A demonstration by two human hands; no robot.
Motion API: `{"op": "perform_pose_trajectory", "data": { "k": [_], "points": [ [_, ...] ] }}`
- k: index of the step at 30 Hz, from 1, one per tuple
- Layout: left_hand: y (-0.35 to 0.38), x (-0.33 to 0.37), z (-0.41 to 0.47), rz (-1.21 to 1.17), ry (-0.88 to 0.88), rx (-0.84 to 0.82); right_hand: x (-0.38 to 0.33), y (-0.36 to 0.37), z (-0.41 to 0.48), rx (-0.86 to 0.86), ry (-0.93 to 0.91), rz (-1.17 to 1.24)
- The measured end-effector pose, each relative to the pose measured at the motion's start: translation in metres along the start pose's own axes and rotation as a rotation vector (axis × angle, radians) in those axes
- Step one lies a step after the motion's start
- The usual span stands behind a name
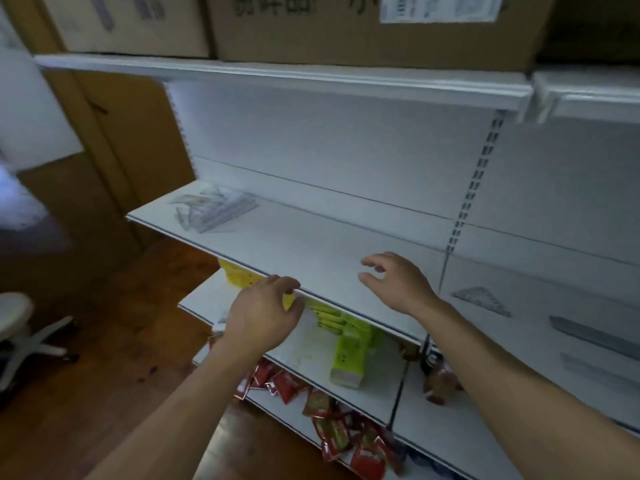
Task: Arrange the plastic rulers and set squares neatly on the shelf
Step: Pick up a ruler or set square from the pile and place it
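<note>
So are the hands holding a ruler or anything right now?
No, nothing is held. The left hand and the right hand hover by the shelf with fingers loosely curled; the rulers lie untouched at its left end.

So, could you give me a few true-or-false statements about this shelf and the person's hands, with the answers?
1. The left hand and the right hand both hold nothing. True.
2. The jumbled pile of clear plastic rulers and set squares lies right under the right hand. False: it lies at the left back corner of the white shelf, away from both hands.
3. Brown cardboard boxes stand on the top shelf. True.
4. The red packets lie above the yellow-green packs. False: they lie on a lower shelf.
</note>
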State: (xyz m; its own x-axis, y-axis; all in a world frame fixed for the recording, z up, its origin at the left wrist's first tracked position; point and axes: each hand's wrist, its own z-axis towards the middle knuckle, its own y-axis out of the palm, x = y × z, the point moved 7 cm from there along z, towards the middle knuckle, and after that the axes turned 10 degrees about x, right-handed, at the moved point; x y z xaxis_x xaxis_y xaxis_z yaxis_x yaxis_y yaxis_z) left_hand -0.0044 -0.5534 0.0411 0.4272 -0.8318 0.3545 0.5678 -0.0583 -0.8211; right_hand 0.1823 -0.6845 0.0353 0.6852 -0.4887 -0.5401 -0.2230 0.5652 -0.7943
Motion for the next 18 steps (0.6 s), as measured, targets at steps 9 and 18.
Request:
{"op": "perform_pose_trajectory", "data": {
  "k": [9,18],
  "points": [
    [-0.060,-0.143,0.002,0.186,-0.218,0.045,-0.139,0.118,0.074,-0.179,-0.129,0.007],
    [-0.045,-0.265,0.079,0.252,-0.208,0.018,-0.196,0.238,0.185,-0.226,-0.115,0.052]
  ]
}}
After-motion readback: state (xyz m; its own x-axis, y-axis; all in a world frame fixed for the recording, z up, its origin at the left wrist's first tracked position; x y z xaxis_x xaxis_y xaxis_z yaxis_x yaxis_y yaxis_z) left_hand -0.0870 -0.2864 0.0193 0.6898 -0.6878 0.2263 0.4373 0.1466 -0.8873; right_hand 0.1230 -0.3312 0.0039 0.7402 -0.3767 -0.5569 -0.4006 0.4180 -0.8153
